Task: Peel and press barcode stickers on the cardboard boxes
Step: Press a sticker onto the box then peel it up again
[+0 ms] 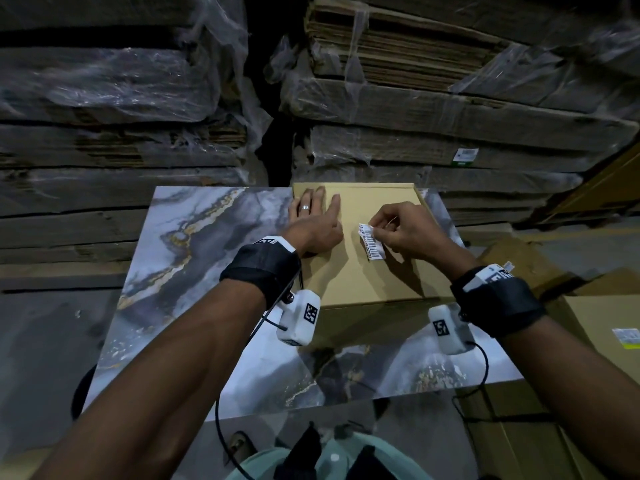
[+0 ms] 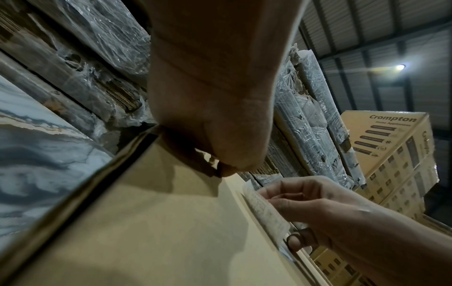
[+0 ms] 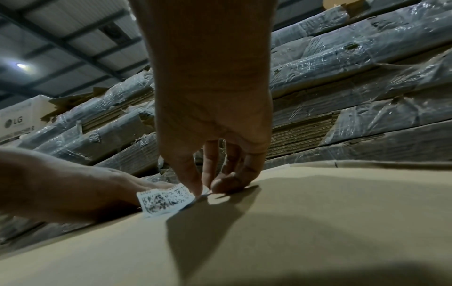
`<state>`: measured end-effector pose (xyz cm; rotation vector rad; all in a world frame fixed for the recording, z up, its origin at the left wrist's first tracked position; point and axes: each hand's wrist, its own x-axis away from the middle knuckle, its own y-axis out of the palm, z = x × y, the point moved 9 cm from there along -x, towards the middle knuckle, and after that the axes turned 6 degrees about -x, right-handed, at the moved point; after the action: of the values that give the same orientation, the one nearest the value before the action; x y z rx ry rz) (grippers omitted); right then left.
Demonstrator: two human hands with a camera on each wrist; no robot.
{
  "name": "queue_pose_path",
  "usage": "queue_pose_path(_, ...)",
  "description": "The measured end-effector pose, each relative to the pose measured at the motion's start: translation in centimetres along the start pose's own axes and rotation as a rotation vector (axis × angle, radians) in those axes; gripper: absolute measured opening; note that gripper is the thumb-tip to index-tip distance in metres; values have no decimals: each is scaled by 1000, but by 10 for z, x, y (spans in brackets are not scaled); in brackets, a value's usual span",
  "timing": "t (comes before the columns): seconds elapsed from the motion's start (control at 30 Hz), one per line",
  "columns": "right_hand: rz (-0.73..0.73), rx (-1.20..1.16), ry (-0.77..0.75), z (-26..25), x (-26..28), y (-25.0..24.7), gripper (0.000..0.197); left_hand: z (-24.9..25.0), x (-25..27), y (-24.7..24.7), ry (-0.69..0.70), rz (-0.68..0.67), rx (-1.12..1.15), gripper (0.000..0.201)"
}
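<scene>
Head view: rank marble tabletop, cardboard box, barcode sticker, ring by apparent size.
1. marble tabletop, largest, though arms cover part of it.
2. cardboard box, flat on the tabletop under both hands.
3. barcode sticker, pinched by the right hand.
4. ring on the left hand, smallest.

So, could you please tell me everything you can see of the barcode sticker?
The sticker is a small white paper strip printed with black barcode lines and tiny text, slightly curled. The right hand pinches its far end between thumb and fingertips, holding it just over the flat cardboard box; its near end dips toward or touches the board. The left hand lies flat on the box beside it, apart.
</scene>
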<state>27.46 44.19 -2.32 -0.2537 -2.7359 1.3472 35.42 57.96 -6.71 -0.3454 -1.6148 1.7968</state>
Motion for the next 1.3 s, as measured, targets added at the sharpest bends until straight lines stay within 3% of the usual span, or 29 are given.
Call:
queue_pose_path(0.3,19,-237,124,15,4,1,9,-1,-2,1,-5,8,-4,62)
queue_pose_path(0.57,158,-472,135,29,24,3,10,-1,-2,2,4,7,-17,62)
queue_pose_path(1.03,361,-534,167,28,29,6,12,-1,-2,1,13,8,-4,63)
queue_pose_path(1.23,398,-659,187,40,39,2,13,-2,-3,2,4,14,-11,62)
queue_pose_path(1.3,369,-596,223,48,43,0,17,-1,-2,2,8,14,-11,62)
